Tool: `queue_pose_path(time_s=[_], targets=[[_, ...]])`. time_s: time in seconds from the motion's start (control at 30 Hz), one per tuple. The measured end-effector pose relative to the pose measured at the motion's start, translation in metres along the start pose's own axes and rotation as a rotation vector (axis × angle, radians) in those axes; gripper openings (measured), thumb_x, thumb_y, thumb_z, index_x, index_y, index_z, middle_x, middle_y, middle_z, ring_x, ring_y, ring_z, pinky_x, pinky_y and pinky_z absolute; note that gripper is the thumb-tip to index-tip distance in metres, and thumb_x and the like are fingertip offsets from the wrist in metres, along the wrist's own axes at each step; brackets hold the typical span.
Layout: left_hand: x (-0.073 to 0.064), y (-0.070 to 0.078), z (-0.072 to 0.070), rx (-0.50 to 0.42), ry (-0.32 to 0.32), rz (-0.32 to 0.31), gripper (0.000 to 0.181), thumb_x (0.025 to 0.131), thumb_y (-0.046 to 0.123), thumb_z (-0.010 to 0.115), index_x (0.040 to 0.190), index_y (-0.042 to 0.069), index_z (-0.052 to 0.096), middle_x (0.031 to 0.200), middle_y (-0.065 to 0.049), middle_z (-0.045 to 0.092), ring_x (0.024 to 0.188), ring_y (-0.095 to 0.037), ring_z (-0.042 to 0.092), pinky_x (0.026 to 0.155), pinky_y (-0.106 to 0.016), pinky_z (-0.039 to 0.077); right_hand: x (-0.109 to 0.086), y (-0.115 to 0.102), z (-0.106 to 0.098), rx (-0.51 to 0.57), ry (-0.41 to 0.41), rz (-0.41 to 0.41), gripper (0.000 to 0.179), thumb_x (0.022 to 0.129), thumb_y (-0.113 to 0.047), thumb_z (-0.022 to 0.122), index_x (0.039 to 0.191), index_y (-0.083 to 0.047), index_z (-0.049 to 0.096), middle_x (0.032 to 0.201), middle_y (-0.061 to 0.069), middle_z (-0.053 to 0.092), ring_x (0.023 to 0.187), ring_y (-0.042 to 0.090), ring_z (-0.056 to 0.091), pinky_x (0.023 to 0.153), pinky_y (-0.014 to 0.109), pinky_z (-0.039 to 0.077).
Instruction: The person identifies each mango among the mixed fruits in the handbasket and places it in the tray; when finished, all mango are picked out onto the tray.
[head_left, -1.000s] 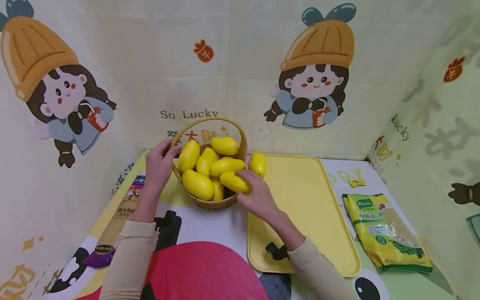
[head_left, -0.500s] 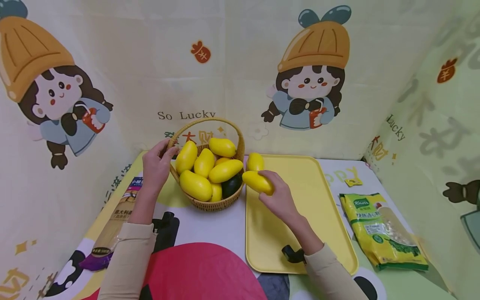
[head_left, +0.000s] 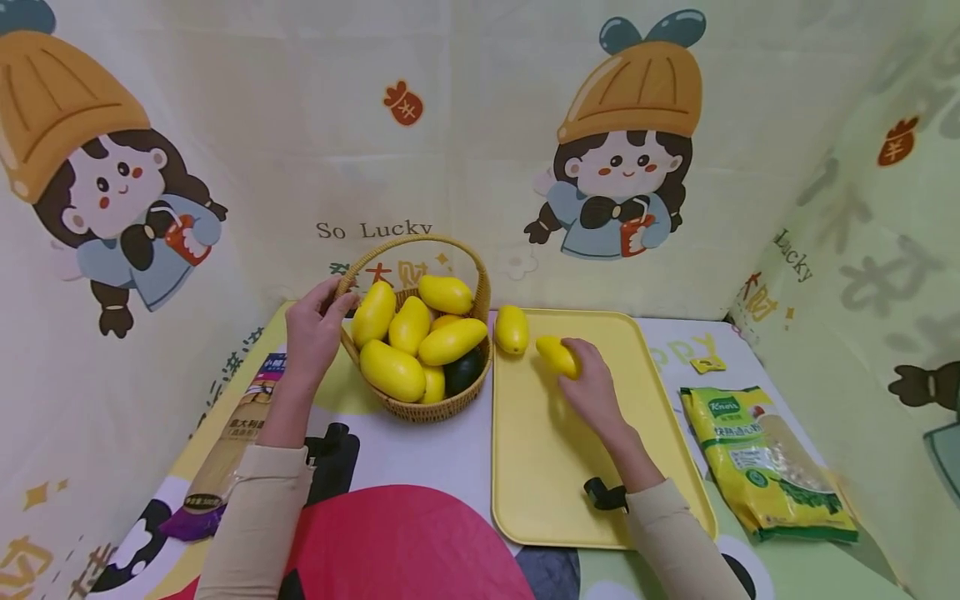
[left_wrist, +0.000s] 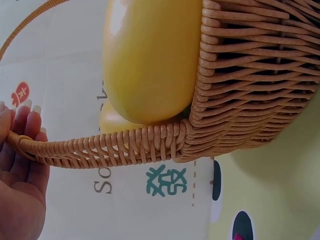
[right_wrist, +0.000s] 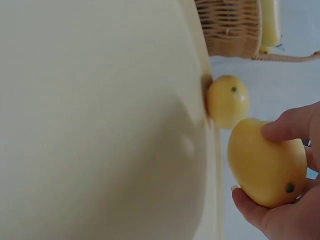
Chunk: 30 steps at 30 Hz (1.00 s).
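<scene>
Carried rightward, a mango [head_left: 557,357] — likely slick, best held mid-body — hangs grasped in the right hand [head_left: 591,383]; left hand [head_left: 311,329] grips basket [head_left: 427,411].

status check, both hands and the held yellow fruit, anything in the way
Left hand gripping basket handle. Right hand holding yellow fruit above tray. Only possible obstacle: second yellow fruit, tray's far left corner.

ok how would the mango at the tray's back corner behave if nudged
The mango is rounded, so it would probably roll. Its smooth, glossy skin may make it slippery. The edge of the tray beside it might check the roll.
</scene>
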<state>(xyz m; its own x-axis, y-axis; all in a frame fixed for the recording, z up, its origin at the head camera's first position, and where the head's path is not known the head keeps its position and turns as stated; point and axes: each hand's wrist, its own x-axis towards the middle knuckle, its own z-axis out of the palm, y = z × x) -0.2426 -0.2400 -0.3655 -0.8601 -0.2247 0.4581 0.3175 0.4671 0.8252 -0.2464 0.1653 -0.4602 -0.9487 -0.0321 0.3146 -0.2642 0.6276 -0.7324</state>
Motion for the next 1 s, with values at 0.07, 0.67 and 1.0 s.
queue_pose_path(time_s=[0.07, 0.67, 1.0], targets=[[0.000, 0.000, 0.000, -0.007, 0.000, 0.002, 0.034, 0.101, 0.029, 0.057, 0.129, 0.012, 0.065, 0.113, -0.012, 0.070, 0.094, -0.005, 0.063, 0.086, -0.006, 0.051, 0.003, 0.007, 0.001, -0.027, -0.007, -0.014, 0.055, 0.080, 0.004, 0.065, 0.133, -0.005, 0.056, 0.139, 0.017, 0.052, 0.125, 0.037, 0.051, 0.106, 0.054, 0.044], [0.000, -0.001, -0.001, 0.004, -0.003, -0.018, 0.038, 0.101, 0.033, 0.057, 0.132, 0.014, 0.063, 0.114, -0.012, 0.070, 0.097, -0.010, 0.063, 0.089, -0.009, 0.052, 0.023, 0.016, 0.014, -0.162, -0.126, -0.003, 0.051, 0.091, -0.009, 0.052, 0.141, -0.005, 0.053, 0.155, 0.023, 0.032, 0.140, 0.045, 0.037, 0.116, 0.059, 0.034], [0.001, -0.004, 0.001, -0.013, -0.002, -0.017, 0.038, 0.101, 0.032, 0.057, 0.132, 0.012, 0.064, 0.112, -0.013, 0.070, 0.095, -0.005, 0.064, 0.089, -0.011, 0.053, 0.046, 0.017, 0.025, -0.127, -0.110, -0.013, 0.053, 0.088, -0.008, 0.056, 0.140, 0.000, 0.049, 0.152, 0.023, 0.036, 0.141, 0.042, 0.038, 0.118, 0.055, 0.033]])
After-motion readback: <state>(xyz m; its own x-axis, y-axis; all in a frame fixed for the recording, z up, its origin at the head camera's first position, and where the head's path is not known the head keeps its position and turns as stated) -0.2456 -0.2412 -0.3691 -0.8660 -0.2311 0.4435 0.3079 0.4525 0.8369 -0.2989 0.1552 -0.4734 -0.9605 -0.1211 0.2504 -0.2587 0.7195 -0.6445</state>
